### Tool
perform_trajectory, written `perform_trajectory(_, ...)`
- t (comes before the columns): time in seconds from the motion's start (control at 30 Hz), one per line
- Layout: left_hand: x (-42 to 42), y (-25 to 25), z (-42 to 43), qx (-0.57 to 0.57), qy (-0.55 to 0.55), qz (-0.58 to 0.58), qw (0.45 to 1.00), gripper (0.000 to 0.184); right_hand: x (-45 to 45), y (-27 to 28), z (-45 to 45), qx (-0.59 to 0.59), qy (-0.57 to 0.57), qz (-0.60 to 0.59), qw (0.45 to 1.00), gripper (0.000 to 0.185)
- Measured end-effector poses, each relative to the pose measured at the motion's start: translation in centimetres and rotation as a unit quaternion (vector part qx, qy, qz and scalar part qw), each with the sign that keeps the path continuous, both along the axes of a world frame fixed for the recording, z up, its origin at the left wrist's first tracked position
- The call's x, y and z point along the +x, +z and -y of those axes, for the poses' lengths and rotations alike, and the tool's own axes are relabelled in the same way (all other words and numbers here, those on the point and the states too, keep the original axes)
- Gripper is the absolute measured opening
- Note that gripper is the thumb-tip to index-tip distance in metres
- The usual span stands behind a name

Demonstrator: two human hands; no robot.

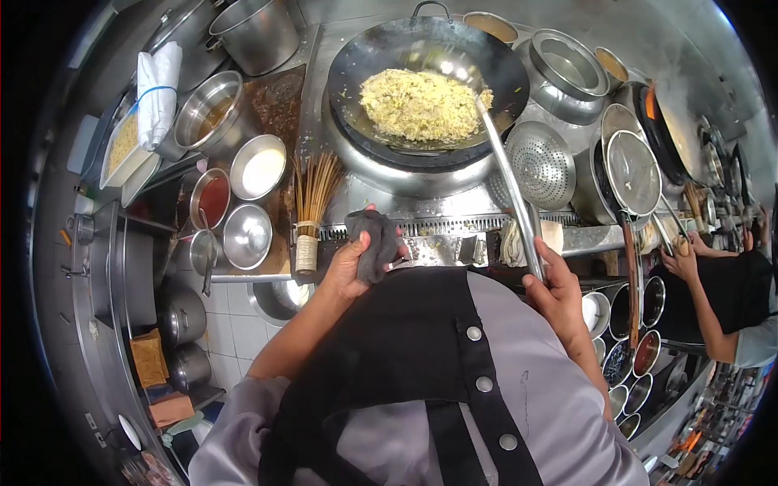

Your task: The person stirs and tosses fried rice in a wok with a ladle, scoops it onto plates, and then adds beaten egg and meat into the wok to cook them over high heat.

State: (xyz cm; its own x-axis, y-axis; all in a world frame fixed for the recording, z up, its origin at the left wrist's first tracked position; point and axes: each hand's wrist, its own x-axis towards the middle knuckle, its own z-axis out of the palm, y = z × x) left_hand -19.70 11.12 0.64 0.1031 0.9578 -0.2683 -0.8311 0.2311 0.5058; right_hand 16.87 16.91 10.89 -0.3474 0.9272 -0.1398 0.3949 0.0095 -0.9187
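My left hand (350, 267) is closed around a dark grey cloth (374, 243), held in front of the stove's near edge. The fingers of my right hand (556, 283) grip the metal handle of a long cooking ladle (509, 178). That handle reaches forward into a big black wok (348, 61), and the ladle's head is hidden among the food. Yellow fried rice (421, 105) with green bits lies in the wok, and some grains look blurred in the air above it. A bamboo wok brush (308, 219) stands just left of my left hand.
A perforated strainer (538, 164) rests right of the wok, with a mesh skimmer (634, 172) beyond it. Left are bowls of red sauce (212, 198) and white contents (261, 168), plus a steel pot (209, 112). At far right, a co-worker's hand (682, 257) holds a handle.
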Motion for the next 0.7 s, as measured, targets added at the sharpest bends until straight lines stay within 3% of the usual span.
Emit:
perform_trajectory(0.07, -1.1, -1.4, -1.1, -0.016, 0.001, -0.036, 0.999, 0.067, 0.4, -2.3, 0.4, 0.113, -0.013, -0.032, 0.993, 0.061)
perform_trajectory(0.13, -2.5, -2.5, -4.3, -0.055, 0.047, 0.226, 0.971, 0.06, 0.9, -3.3, 0.5, 0.06, -0.018, -0.041, 0.997, 0.06)
perform_trajectory(0.17, -2.0, -1.0, -6.2, -0.063, 0.099, 0.211, 0.97, 0.063, 1.0, -3.8, 0.4, 0.009, -0.022, -0.05, 0.998, 0.059)
perform_trajectory(0.2, -1.9, -0.1, -8.1, 0.01, 0.096, 0.164, 0.982, 0.063, 1.2, -5.4, -0.1, 0.015, -0.011, 0.009, 1.0, 0.057)
perform_trajectory(0.23, -2.1, 0.7, -10.6, -0.005, 0.094, 0.162, 0.982, 0.058, 0.8, -5.0, -0.4, -0.033, 0.007, 0.071, 0.997, 0.056)
perform_trajectory(0.27, -1.2, 2.6, -13.2, -0.078, 0.149, 0.064, 0.984, 0.048, 1.0, -6.3, -0.2, -0.007, 0.018, 0.054, 0.998, 0.055)
perform_trajectory(0.33, 0.7, 5.4, -16.8, -0.136, 0.166, 0.023, 0.976, 0.045, 1.3, -8.0, -0.1, 0.019, 0.026, 0.035, 0.999, 0.054)
perform_trajectory(0.37, 1.2, 5.8, -18.0, -0.192, 0.182, -0.019, 0.964, 0.042, 1.4, -8.2, -0.1, -0.03, 0.031, 0.002, 0.999, 0.053)
perform_trajectory(0.5, 0.7, 4.4, -19.4, -0.182, 0.105, 0.047, 0.977, 0.031, 1.4, -8.8, -0.2, -0.086, 0.037, -0.058, 0.994, 0.051)
perform_trajectory(0.53, 0.1, 3.7, -20.0, -0.225, 0.088, 0.054, 0.969, 0.023, 2.0, -8.5, -0.6, 0.047, 0.076, 0.002, 0.996, 0.053)
perform_trajectory(0.57, 0.4, 3.8, -19.4, -0.219, 0.084, 0.053, 0.971, 0.023, 2.3, -4.7, -0.7, 0.052, 0.071, 0.002, 0.996, 0.053)
perform_trajectory(0.63, 1.5, 4.6, -17.0, -0.196, 0.126, -0.006, 0.972, 0.016, 2.9, 7.6, -0.1, -0.171, 0.078, 0.2, 0.962, 0.055)
perform_trajectory(0.7, 3.2, 7.6, -15.0, -0.236, 0.117, 0.023, 0.964, 0.01, 5.5, 11.1, -0.3, -0.097, 0.129, 0.238, 0.958, 0.056)
